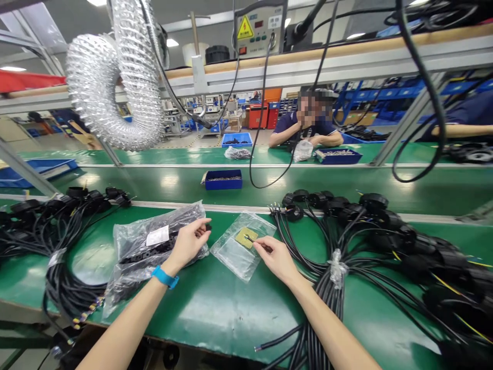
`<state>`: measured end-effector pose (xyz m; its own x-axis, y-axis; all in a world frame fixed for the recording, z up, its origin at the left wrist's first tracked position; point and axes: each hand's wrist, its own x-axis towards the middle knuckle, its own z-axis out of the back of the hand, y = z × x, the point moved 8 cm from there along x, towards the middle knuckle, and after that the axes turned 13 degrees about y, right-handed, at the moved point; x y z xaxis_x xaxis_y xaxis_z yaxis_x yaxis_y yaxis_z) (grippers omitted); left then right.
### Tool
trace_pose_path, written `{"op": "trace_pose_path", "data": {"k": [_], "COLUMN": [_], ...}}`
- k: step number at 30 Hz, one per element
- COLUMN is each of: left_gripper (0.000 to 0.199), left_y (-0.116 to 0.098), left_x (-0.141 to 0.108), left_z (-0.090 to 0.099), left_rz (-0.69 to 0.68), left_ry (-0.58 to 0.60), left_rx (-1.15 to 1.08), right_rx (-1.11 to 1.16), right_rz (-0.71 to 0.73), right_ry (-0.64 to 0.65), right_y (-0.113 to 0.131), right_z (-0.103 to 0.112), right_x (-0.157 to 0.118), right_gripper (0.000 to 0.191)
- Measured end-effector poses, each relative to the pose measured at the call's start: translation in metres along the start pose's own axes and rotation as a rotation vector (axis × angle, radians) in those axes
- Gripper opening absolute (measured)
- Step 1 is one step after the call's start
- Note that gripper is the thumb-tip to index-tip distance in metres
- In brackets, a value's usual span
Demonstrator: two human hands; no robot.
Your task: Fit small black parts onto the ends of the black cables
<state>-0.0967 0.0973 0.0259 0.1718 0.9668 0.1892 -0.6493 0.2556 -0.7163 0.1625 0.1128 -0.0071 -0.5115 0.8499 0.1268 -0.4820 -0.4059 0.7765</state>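
My left hand [189,242], with a blue band at the wrist, hovers at the right edge of a clear plastic bag of black parts [148,252] that bears a white label. Its fingers are closed around a small black part [208,227], mostly hidden by them. Between the thumb and forefinger of my right hand [274,255] is a thin dark stick-like piece [249,238]. Its tip meets a yellow square pad [242,236], which lies on a flat clear zip bag [236,259] on the green table.
Bundled black cables with round black housings lie at left [57,262] and right [337,277]. A blue box of small parts [223,180] stands beyond. Black wires [252,154] and a silver duct [134,97] hang overhead. A person [308,123] sits across the table.
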Motion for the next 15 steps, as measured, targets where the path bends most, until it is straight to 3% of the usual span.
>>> {"op": "trace_pose_path", "data": {"k": [3,6,11,15], "left_gripper": [0.026,0.027,0.028,0.027], "left_y": [-0.025,-0.041,-0.050,-0.057], "left_x": [0.019,0.030,0.028,0.023], "left_z": [-0.050,-0.082,-0.094,-0.091], "left_rz": [-0.048,-0.121,-0.166,-0.226], "left_ry": [0.090,0.102,0.059,0.038], "left_rx": [-0.082,-0.155,-0.209,-0.065], "right_rx": [0.030,0.037,0.025,-0.029], "right_rz": [0.027,0.018,-0.012,-0.006], "right_ry": [-0.041,-0.047,-0.050,-0.052], "right_y": [0.003,0.002,-0.003,-0.002], "right_z": [0.004,0.005,0.004,0.003], "right_x": [-0.003,-0.005,-0.004,-0.004], "right_gripper": [0.023,0.023,0.023,0.022]}}
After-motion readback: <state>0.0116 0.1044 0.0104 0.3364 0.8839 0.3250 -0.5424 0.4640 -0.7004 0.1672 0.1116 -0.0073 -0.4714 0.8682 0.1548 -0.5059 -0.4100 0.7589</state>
